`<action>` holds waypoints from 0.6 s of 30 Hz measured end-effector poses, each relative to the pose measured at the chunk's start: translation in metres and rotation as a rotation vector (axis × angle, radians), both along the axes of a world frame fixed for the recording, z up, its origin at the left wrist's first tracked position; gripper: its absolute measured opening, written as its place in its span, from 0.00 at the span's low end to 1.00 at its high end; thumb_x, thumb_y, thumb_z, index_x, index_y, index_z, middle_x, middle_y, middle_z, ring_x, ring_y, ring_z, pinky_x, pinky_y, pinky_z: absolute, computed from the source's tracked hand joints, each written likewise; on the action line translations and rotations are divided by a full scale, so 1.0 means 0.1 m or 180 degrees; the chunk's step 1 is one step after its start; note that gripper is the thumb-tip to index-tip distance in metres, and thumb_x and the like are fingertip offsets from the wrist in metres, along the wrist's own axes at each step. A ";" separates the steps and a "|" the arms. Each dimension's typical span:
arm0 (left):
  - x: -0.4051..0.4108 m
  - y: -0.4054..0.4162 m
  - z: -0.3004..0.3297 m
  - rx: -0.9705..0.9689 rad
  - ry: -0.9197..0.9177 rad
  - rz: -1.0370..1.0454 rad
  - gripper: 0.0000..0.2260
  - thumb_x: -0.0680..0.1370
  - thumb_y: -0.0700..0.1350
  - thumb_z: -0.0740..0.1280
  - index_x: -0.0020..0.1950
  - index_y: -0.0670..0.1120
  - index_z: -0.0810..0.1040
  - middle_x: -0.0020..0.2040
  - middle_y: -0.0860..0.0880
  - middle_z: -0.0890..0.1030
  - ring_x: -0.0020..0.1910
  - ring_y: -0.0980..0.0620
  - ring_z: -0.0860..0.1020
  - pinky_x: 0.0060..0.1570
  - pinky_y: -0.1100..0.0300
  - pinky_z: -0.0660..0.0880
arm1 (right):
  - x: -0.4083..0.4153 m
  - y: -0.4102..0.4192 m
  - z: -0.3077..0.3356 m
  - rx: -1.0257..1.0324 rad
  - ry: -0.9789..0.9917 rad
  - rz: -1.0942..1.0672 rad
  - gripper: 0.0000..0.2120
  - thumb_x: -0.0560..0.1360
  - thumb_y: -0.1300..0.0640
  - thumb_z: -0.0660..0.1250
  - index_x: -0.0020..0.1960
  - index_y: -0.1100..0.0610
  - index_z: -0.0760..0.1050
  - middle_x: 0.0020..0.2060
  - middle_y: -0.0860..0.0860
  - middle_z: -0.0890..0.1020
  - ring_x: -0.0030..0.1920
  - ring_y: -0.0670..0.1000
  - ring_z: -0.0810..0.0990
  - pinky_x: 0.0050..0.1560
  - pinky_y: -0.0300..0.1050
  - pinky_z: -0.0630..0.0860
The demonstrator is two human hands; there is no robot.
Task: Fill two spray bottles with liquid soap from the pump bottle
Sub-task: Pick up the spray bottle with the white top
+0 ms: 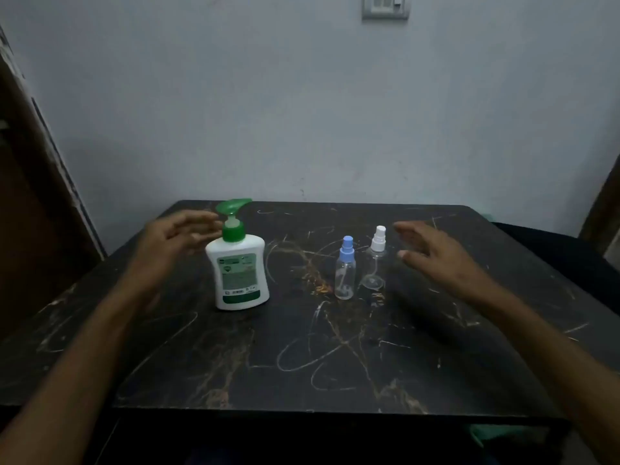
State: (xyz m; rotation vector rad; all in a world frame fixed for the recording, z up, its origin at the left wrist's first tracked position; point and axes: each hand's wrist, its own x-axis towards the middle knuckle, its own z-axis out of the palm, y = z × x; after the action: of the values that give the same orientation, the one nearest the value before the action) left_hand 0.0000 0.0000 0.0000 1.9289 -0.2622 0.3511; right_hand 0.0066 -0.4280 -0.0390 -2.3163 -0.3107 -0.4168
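Both hands hover above the table, nothing held. Left hand (174,234): fingers spread and loosely extended toward the pump bottle's neck, just beside it; contact cannot be confirmed — motion blur. Right hand (432,251): fingers straight and spread, just right of the two spray bottles, apart from them.

Table (302,364): black top, heavily scratched, pale and brownish marks across it.

Pump bottle (240,275): upright, left of centre. White body, green collar, green pump head with the spout pointing right and away. Label is green and white with a shield-like emblem near its top; the print is too small and soft to read, no brand name legible.

Blue-capped spray bottle (345,275): upright, right of the pump bottle and well apart from it. Clear slim body, dip tube visible inside, looks empty.

White-capped spray bottle (375,263): upright, just behind and right of the blue-capped one — near it; whether they touch I cannot tell. Clear body wider at the base, looks empty. No writing seen on either.

Wall (302,112): pale grey-blue, behind the table. Switch plate (385,6) at the top edge, no markings readable.
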 end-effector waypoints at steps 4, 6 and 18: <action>-0.29 0.07 -0.10 -0.0204 0.0369 -0.0274 0.23 0.72 0.36 0.64 0.65 0.50 0.80 0.63 0.52 0.85 0.62 0.56 0.84 0.60 0.53 0.77 | -0.05 0.19 -0.02 0.0059 0.0143 0.0168 0.26 0.78 0.52 0.73 0.74 0.48 0.70 0.65 0.41 0.75 0.65 0.43 0.76 0.65 0.38 0.72; -0.34 0.02 -0.16 0.0059 0.0623 -0.0406 0.27 0.67 0.43 0.69 0.65 0.59 0.78 0.62 0.56 0.84 0.61 0.59 0.83 0.58 0.57 0.76 | -0.04 0.27 -0.07 0.0097 0.0193 0.0150 0.25 0.77 0.52 0.75 0.71 0.48 0.71 0.64 0.43 0.78 0.63 0.45 0.78 0.65 0.43 0.73; -0.12 -0.42 -0.16 0.0401 0.0626 -0.0319 0.22 0.76 0.33 0.74 0.61 0.57 0.80 0.56 0.58 0.86 0.55 0.61 0.83 0.53 0.64 0.76 | -0.10 0.36 -0.16 0.0234 0.0168 -0.0112 0.18 0.75 0.56 0.77 0.62 0.49 0.76 0.53 0.41 0.81 0.53 0.39 0.80 0.50 0.30 0.73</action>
State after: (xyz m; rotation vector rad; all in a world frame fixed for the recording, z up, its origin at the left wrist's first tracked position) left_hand -0.0118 -0.0419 -0.0161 2.0488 -0.2549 0.0788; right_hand -0.0035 -0.3917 -0.0551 -2.2593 -0.2256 -0.3775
